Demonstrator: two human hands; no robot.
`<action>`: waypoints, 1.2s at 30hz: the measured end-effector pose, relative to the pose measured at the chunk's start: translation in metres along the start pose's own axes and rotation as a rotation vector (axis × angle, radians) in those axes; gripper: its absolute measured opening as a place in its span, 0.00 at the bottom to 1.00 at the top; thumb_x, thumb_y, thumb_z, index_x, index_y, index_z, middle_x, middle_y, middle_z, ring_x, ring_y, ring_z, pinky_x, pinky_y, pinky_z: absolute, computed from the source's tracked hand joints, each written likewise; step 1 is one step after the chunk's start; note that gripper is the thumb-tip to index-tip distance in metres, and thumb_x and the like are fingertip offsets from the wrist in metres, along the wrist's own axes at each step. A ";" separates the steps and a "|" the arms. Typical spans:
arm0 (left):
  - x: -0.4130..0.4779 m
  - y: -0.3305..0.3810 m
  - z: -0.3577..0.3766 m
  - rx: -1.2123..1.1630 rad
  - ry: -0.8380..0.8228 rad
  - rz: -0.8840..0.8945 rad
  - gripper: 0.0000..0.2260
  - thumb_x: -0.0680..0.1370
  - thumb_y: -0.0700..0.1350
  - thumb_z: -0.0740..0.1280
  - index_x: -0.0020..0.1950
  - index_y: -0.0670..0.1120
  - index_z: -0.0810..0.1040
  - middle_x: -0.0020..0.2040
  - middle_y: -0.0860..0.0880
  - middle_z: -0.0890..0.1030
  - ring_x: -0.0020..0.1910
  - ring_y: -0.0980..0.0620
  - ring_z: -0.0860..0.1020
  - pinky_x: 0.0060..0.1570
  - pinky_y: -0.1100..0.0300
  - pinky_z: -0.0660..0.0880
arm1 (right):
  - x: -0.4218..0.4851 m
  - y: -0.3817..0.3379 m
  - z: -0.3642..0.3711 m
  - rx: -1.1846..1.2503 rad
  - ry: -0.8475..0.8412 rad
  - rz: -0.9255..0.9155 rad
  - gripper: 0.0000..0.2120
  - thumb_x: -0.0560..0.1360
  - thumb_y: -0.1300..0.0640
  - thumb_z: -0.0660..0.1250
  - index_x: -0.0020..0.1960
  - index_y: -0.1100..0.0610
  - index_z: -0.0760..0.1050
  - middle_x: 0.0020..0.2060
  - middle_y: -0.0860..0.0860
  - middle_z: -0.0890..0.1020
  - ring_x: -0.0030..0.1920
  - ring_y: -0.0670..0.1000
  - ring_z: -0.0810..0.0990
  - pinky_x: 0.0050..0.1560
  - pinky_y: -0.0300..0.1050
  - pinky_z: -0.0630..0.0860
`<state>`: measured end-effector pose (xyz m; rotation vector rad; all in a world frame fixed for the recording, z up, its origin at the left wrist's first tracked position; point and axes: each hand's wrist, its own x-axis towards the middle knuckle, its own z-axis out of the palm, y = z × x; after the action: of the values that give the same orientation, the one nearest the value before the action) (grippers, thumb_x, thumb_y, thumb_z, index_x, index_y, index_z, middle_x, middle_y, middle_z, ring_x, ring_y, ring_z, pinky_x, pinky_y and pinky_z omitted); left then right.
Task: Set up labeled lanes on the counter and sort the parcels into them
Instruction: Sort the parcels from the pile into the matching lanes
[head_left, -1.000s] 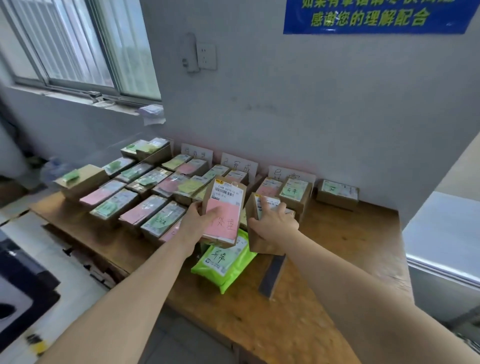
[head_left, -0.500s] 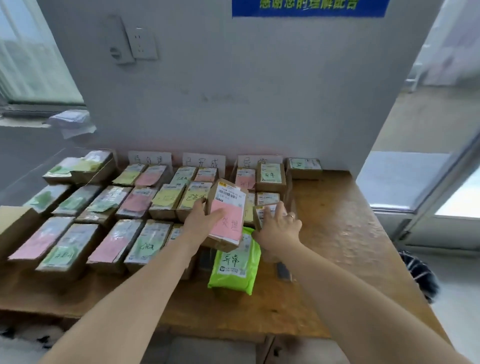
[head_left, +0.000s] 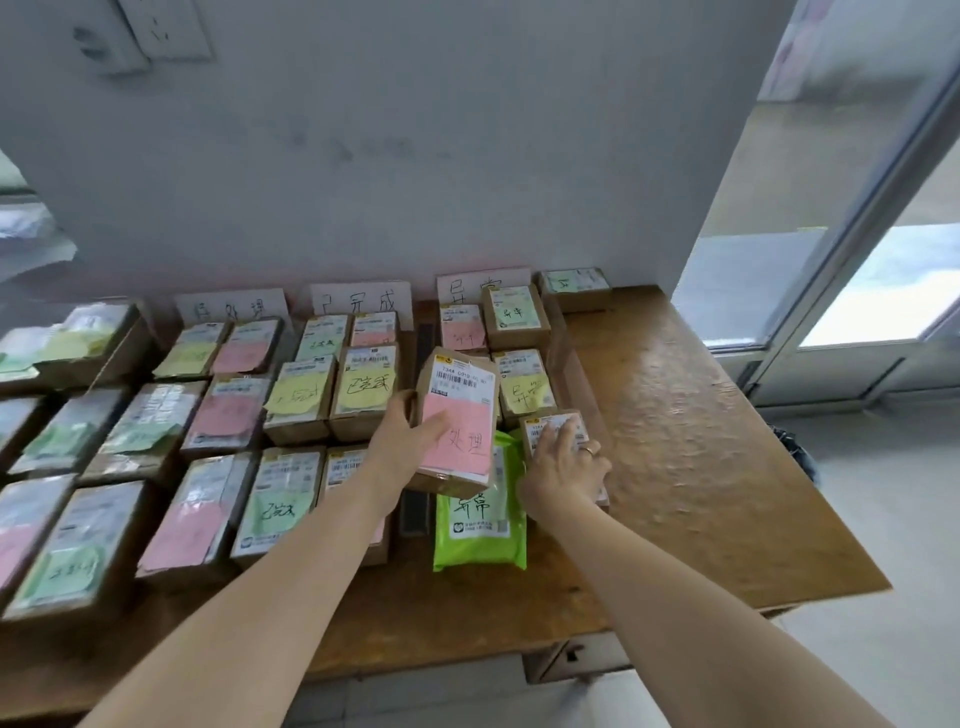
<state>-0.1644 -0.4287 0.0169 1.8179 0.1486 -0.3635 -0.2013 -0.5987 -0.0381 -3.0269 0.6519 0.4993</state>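
My left hand (head_left: 410, 441) grips a brown cardboard parcel with a pink note (head_left: 460, 421), held tilted above the counter. My right hand (head_left: 563, 467) lies flat on a small brown parcel (head_left: 553, 428) at the right end of the rows, fingers spread over its label. A lime-green bag parcel (head_left: 480, 519) lies below and between the two hands. Three white lane labels lean against the wall: the left label (head_left: 231, 309), the middle label (head_left: 361, 304) and the right label (head_left: 483, 283). Rows of parcels with pink, yellow and green notes fill the lanes in front of them.
The wooden counter (head_left: 701, 441) has bare surface to the right of the parcels, ending at an edge by a glass door (head_left: 857, 260). A lone parcel (head_left: 574, 286) sits at the back right corner. More parcels (head_left: 67, 519) crowd the left side. A drawer handle (head_left: 571, 657) shows under the front edge.
The view has swung right and moved closer. My left hand keeps hold of the pink-note parcel. My right hand has flattened onto the small brown parcel, which now lies lower.
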 end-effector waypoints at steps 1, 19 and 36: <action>0.002 -0.001 0.001 0.003 0.001 -0.006 0.26 0.77 0.46 0.68 0.72 0.49 0.61 0.55 0.46 0.80 0.50 0.48 0.81 0.54 0.48 0.78 | 0.001 0.000 0.001 0.003 -0.012 0.003 0.35 0.79 0.49 0.53 0.79 0.57 0.40 0.78 0.58 0.43 0.75 0.68 0.51 0.66 0.62 0.62; 0.012 -0.003 0.008 0.040 0.019 0.022 0.27 0.77 0.48 0.69 0.73 0.50 0.61 0.58 0.47 0.79 0.51 0.49 0.81 0.50 0.52 0.79 | 0.020 -0.001 0.027 0.152 -0.095 -0.135 0.31 0.81 0.56 0.47 0.78 0.46 0.35 0.78 0.53 0.35 0.76 0.66 0.38 0.69 0.72 0.48; 0.006 0.018 0.009 -0.186 0.070 0.042 0.19 0.81 0.55 0.57 0.68 0.47 0.64 0.57 0.46 0.78 0.53 0.49 0.78 0.54 0.53 0.76 | 0.016 -0.023 -0.061 1.380 -0.197 -0.281 0.22 0.81 0.42 0.56 0.68 0.53 0.70 0.58 0.51 0.79 0.61 0.55 0.76 0.64 0.58 0.73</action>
<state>-0.1550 -0.4427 0.0294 1.6480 0.1864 -0.2478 -0.1601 -0.5885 0.0134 -1.6843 0.3034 0.1724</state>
